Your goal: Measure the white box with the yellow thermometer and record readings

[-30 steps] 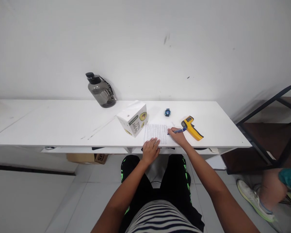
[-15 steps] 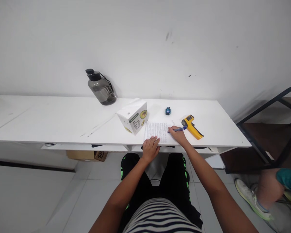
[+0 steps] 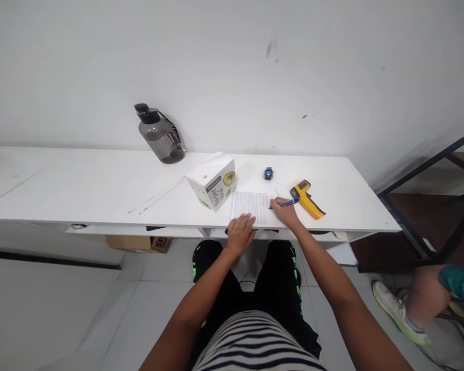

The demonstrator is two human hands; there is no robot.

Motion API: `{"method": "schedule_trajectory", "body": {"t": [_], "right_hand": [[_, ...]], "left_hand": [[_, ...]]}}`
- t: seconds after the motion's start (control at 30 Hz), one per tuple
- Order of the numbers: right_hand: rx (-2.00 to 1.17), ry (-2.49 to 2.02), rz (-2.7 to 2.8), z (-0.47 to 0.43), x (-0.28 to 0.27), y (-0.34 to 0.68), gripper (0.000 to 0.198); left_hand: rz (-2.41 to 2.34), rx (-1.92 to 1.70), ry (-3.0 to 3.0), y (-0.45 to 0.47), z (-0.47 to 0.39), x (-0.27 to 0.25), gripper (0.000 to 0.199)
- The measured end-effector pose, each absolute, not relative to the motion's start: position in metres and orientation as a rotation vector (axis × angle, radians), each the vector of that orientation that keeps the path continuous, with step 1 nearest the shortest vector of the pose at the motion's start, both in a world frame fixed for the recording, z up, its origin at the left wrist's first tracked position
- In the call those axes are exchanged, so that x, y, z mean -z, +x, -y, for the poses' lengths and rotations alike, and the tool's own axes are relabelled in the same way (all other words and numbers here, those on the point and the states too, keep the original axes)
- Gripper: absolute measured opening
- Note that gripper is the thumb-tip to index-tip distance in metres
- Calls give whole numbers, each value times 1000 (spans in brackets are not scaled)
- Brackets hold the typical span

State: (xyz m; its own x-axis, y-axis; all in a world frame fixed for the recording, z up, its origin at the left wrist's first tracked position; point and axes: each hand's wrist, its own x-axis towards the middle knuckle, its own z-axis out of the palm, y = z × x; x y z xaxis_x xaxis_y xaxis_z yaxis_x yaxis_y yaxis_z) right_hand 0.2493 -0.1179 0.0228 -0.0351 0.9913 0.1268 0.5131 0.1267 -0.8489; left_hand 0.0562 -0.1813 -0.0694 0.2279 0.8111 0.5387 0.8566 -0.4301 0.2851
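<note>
A sheet of paper covered with rows of handwriting lies near the front edge of the white table. My left hand rests flat on its lower left part, fingers stretched out. In my right hand is a blue pen, its tip at the right side of the sheet. Left of the paper stands a white box with avocado pictures and "Su-per Meal" print. A yellow infrared thermometer lies just right of my right hand. Behind the sheet sits a small blue watch.
A large grey water bottle stands against the wall on the white table. Below the table is a cardboard box. To the right are a black metal frame and another person's leg and shoe.
The view has shifted slightly, so the table sits a little higher. My right hand and the pen tip have moved a touch right along the paper. My left hand stays on the sheet.
</note>
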Motion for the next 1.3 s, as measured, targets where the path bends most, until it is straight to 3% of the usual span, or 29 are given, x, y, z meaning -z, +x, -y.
{"method": "schedule_trajectory", "body": {"t": [1.3], "right_hand": [[-796, -1482, 1630, 116, -19, 251, 34]], "left_hand": [[1445, 958, -2201, 57, 179, 73, 40]]}}
